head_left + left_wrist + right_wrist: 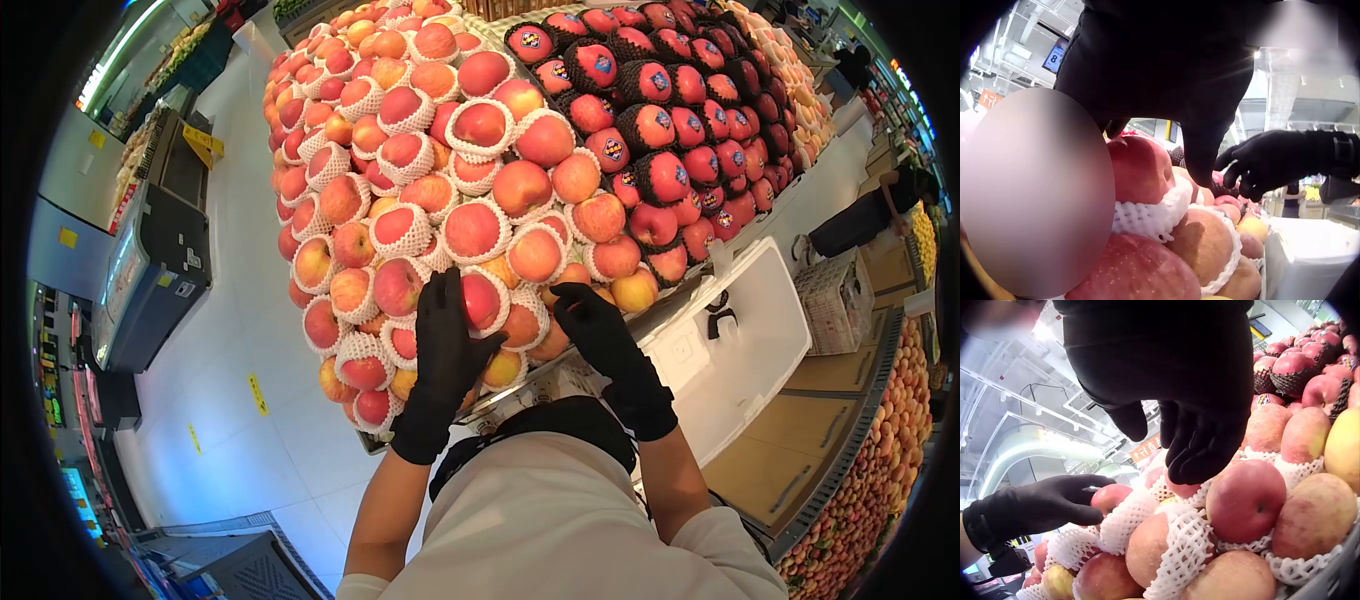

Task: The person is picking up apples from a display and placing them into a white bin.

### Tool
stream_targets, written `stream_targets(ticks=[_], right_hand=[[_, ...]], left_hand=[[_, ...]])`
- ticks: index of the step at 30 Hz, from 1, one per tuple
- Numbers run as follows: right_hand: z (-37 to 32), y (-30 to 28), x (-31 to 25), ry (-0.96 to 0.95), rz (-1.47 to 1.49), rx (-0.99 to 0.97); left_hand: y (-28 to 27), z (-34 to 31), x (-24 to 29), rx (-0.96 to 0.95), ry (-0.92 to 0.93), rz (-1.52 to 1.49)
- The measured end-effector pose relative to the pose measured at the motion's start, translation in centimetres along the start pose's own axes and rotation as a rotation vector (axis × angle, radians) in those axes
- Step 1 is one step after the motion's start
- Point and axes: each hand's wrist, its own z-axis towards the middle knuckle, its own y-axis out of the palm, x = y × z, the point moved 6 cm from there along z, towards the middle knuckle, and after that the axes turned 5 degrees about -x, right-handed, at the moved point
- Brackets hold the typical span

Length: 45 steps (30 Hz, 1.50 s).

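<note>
**Two gloved hands over netted apples**

The left hand [447,345], in a black glove, lies over the near part of the apple display. A red apple [482,301] in a white foam net sits just beside its fingers, in the space between them and the spread thumb. Whether the hand grips this apple cannot be told. The right hand [603,338], gloved alike, has loosely bent fingers and holds nothing visible; it is above the apples at the display's near edge. The red apple lies between the two hands, nearer the left.

Beyond the right hand, farther right, are red apples in black nets [667,180], many with blue stickers. A white box [757,355], right of that hand, shows its inside in the head view, while the left wrist view shows only its outside and top.

The left wrist view alone makes out an "8" on an overhead screen [1055,55]. The right wrist view shows a hollow in a red-orange apple [1246,500] below the right hand.
</note>
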Motion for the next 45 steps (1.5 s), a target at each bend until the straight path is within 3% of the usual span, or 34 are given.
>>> stream_targets(ticks=[5,8,11,14,17,20,23,24,30,33,37,38,41,42,44,45], right_hand=[[0.0,1.7,0.2,-0.007,-0.083,-0.067],[-0.2,2.5,-0.9,0.134,-0.108,-0.174],[-0.3,3.4,-1.4,0.049,-0.040,-0.230],[-0.2,3.8,-1.7,0.083,-0.031,-0.230],[0.3,3.9,-1.5,0.068,-0.053,-0.117],[1.2,4.8,-0.6,0.006,0.112,-0.150],[1.3,6.5,-5.1,0.022,0.450,-0.235],[1.5,6.8,-5.6,-0.096,0.383,-0.180],[1.4,7.5,-7.5,-0.163,0.329,-0.111],[1.1,8.1,-6.7,-0.014,0.770,-0.159],[1.4,8.1,-6.5,-0.151,0.335,-0.222],[1.2,7.9,-7.2,-0.199,0.201,-0.238],[0.8,8.5,-9.5,-0.243,-0.050,-0.321],[0.9,8.9,-9.8,-0.242,-0.108,-0.355],[1.3,10.0,-8.2,-0.232,0.169,-0.343],[1.1,10.5,-7.7,-0.061,0.560,-0.371]], left_hand=[[0.9,0.8,0.0,-0.116,-0.208,0.253],[1.2,0.8,-0.8,-0.047,-0.146,0.159],[1.1,0.7,-1.1,0.033,-0.101,0.090],[0.2,0.1,-0.6,0.085,-0.049,0.020],[-0.9,-0.1,-0.4,0.101,-0.082,-0.089],[-3.5,-0.1,1.6,0.162,-0.004,-0.127],[-5.5,-0.8,4.1,0.238,0.123,-0.116],[-5.6,-0.9,4.6,0.243,0.171,-0.081],[-6.9,-1.9,4.1,0.225,0.154,-0.117],[-8.1,-2.4,3.5,0.195,0.087,-0.468],[-9.5,-2.9,0.5,0.326,-0.059,-0.712],[-9.2,-3.3,0.2,0.271,-0.127,-0.852],[-8.2,-3.0,1.0,-0.006,-0.069,-1.320],[-8.2,-3.3,1.5,-0.046,-0.070,-1.286],[-6.6,-3.9,0.0,-0.050,-0.133,-1.161],[-6.7,-3.6,-0.1,-0.059,-0.156,-1.146]])
